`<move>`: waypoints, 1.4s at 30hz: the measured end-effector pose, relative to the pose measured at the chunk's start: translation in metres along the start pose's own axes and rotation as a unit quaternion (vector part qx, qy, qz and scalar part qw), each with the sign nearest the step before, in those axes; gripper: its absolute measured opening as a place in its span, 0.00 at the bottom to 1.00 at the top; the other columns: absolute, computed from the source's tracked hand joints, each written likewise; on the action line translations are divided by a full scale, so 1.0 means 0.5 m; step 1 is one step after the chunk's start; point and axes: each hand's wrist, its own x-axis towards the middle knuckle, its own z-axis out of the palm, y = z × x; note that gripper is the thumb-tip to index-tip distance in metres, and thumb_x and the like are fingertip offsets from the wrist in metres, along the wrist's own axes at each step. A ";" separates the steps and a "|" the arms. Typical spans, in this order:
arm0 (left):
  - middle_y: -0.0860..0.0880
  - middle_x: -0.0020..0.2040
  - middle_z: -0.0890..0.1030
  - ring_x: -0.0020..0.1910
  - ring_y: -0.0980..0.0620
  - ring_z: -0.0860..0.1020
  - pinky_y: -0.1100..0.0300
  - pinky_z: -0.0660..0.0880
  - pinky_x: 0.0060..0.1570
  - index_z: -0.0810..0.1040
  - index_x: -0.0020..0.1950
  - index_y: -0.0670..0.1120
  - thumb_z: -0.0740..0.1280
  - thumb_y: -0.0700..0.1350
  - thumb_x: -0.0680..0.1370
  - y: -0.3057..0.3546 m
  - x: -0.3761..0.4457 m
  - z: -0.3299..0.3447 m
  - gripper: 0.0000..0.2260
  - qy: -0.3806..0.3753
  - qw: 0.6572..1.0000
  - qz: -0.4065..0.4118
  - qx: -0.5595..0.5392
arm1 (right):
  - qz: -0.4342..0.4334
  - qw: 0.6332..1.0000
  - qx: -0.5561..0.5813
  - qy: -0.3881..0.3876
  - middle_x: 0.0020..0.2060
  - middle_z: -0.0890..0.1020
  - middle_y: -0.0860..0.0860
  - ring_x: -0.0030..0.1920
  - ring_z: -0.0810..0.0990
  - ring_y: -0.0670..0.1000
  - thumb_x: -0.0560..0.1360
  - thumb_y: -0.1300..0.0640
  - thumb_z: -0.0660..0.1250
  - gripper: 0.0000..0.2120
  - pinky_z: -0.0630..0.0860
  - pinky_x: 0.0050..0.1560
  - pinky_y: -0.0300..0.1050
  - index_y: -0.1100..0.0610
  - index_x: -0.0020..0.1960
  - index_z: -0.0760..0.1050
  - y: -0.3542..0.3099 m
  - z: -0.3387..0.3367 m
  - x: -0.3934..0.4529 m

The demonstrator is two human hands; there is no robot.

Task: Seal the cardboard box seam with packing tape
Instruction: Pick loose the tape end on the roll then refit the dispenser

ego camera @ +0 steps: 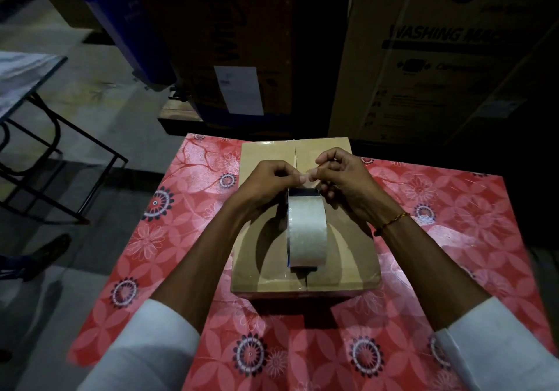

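Observation:
A small brown cardboard box (266,263) lies flat on the red flowered table, its middle seam running away from me. A roll of pale packing tape (306,233) stands on edge on the box, over the seam. My left hand (266,183) grips the far top of the roll, its fingertips pinching at the tape's surface. My right hand (341,176) meets it from the right, thumb and fingers pinched on the loose end of the tape (308,176). The far part of the roll is hidden behind both hands.
The table's red flowered cover (453,239) spreads around the box. Tall cartons (438,58) and a blue bin (127,18) stand close behind the table. A black metal frame (60,160) stands at the left on the floor, near a shoe (48,251).

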 end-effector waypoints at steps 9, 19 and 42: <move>0.51 0.37 0.82 0.28 0.58 0.71 0.65 0.66 0.26 0.84 0.51 0.42 0.69 0.44 0.79 -0.015 -0.003 -0.018 0.07 0.012 0.999 -0.011 -0.037 | 0.003 0.999 -0.020 -0.038 0.41 0.84 0.53 0.32 0.76 0.46 0.80 0.56 0.70 0.12 0.72 0.30 0.40 0.62 0.60 0.78 -0.001 -0.005 -0.010; 0.49 0.42 0.82 0.31 0.60 0.75 0.68 0.71 0.29 0.81 0.55 0.39 0.63 0.47 0.83 -0.013 -0.001 -0.009 0.13 0.017 0.999 -0.009 -0.034 | 0.007 0.997 -0.069 -0.021 0.36 0.79 0.52 0.31 0.73 0.46 0.81 0.57 0.68 0.05 0.69 0.30 0.40 0.58 0.50 0.81 0.006 0.007 -0.013; 0.37 0.46 0.80 0.45 0.42 0.78 0.45 0.76 0.49 0.82 0.45 0.41 0.72 0.43 0.77 -0.035 -0.019 -0.006 0.05 0.027 0.998 0.010 -0.051 | -0.004 0.997 -0.061 -0.051 0.44 0.79 0.59 0.39 0.77 0.52 0.80 0.60 0.70 0.08 0.76 0.35 0.40 0.64 0.54 0.81 -0.002 0.003 -0.029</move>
